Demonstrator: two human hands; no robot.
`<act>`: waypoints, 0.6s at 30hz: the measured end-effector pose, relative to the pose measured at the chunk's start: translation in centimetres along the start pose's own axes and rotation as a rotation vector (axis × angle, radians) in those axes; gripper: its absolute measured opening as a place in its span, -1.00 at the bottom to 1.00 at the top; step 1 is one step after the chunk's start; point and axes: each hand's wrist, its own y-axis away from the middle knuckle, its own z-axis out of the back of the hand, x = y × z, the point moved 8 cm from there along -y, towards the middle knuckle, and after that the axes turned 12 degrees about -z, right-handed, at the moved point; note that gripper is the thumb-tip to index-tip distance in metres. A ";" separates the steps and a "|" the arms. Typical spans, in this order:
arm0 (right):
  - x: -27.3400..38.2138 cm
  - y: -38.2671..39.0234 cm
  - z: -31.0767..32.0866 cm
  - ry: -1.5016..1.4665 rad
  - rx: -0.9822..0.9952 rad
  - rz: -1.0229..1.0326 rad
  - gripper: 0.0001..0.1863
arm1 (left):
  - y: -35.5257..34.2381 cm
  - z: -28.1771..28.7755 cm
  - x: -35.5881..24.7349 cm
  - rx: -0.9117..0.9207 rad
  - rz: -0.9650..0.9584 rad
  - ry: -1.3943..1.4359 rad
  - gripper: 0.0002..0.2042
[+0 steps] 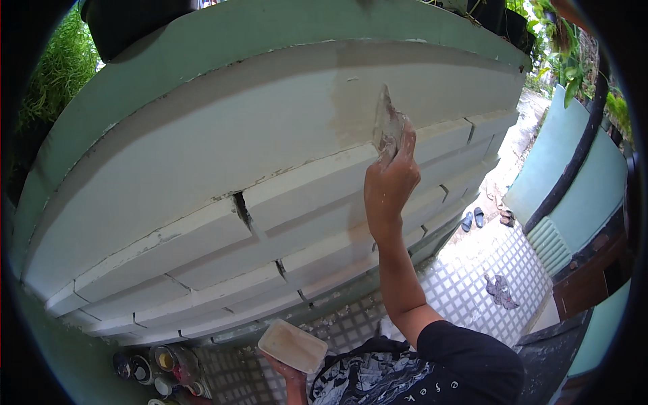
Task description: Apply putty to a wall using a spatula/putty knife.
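Note:
My right hand (pixel 393 177), smeared with pale paste, is raised to the wall and closed round a flat scraper (pixel 383 121). Its blade points up, at or close to the upper white band of the wall (pixel 270 115); whether it touches I cannot tell. A damp, darker patch (pixel 349 94) shows on the wall to the left of the blade. Low down, my left hand (pixel 289 372) holds a rectangular plastic tub (pixel 283 359) from below and the side. Whitish paste or cloudy liquid covers the tub's inside. Most of the left fingers are hidden beneath it.
Block-like ledges with dark gaps (pixel 241 208) run along the wall beneath a green top ledge (pixel 283 40). Paint cans and pots (pixel 140 370) stand at the lower left. Sandals (pixel 478 217) and a crumpled cloth (pixel 501 291) lie on the tiled floor (pixel 466 270) to the right.

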 end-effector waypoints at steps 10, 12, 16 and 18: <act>2.3 2.2 -0.3 -0.168 0.068 0.282 -0.44 | -0.1 -0.8 0.7 -0.061 -0.047 -0.141 -0.31; 1.0 0.7 0.2 -0.129 -0.001 0.163 -0.44 | 0.0 -1.4 1.3 -0.083 0.001 -0.045 -0.30; -0.1 1.5 -3.0 0.093 0.097 0.181 -0.45 | -0.1 -2.5 2.6 -0.075 0.057 -0.014 -0.30; 1.0 3.5 -3.4 0.068 0.156 0.297 -0.46 | 0.2 -3.6 2.6 -0.068 0.041 -0.045 -0.30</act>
